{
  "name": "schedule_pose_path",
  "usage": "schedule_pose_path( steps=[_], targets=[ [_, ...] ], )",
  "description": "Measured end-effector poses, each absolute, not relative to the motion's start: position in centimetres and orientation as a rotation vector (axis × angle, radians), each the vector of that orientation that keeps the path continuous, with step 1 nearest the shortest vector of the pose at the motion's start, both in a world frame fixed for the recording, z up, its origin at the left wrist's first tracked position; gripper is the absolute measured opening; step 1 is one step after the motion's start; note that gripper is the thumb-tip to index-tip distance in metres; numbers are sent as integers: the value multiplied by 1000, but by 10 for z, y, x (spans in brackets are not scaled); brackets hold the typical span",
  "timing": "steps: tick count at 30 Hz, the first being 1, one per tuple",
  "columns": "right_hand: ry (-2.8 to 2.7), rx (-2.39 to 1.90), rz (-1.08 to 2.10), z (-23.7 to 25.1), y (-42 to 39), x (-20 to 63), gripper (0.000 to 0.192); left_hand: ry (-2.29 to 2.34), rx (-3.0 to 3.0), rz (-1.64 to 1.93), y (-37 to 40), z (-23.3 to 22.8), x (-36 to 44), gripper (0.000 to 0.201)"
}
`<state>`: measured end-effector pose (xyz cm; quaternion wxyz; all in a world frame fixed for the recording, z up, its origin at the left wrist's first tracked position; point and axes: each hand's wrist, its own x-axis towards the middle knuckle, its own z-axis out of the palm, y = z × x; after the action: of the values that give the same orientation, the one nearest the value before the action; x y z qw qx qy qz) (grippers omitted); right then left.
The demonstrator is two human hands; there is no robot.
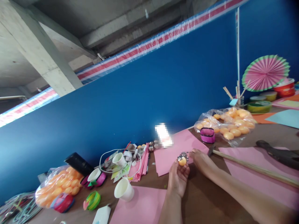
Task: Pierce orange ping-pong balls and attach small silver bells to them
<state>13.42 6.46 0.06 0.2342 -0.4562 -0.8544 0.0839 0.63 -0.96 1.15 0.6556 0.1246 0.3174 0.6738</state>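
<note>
My left hand [178, 180], palm turned up, cups a small orange ball [182, 161] in its fingers. Along the ball's far side is a cluster of small shiny silver pieces [183, 154]; whether all of them are attached to it I cannot tell. Just right of the cluster, my right hand [201, 160] has its fingertips pressed together, and what they hold, if anything, is too small to name. Beyond both hands lie pink paper sheets [177, 143]. A hammer [245, 163] with a wooden handle lies right of my right hand.
Bags of orange balls lie at back right [235, 123] and left [60, 183]. A white paper cup [124, 189] stands on pink paper at left. A dark-handled tool [277, 154] lies at far right. A blue partition [140, 102] borders the table's back, beside a pink paper fan [266, 73].
</note>
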Motion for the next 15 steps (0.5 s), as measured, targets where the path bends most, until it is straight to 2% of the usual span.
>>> schedule_pose_path(
  steps=[15],
  targets=[
    [-2378, -1435, 37, 4, 61, 136, 21, 714, 304, 1549, -10, 14, 5, 22]
  ],
)
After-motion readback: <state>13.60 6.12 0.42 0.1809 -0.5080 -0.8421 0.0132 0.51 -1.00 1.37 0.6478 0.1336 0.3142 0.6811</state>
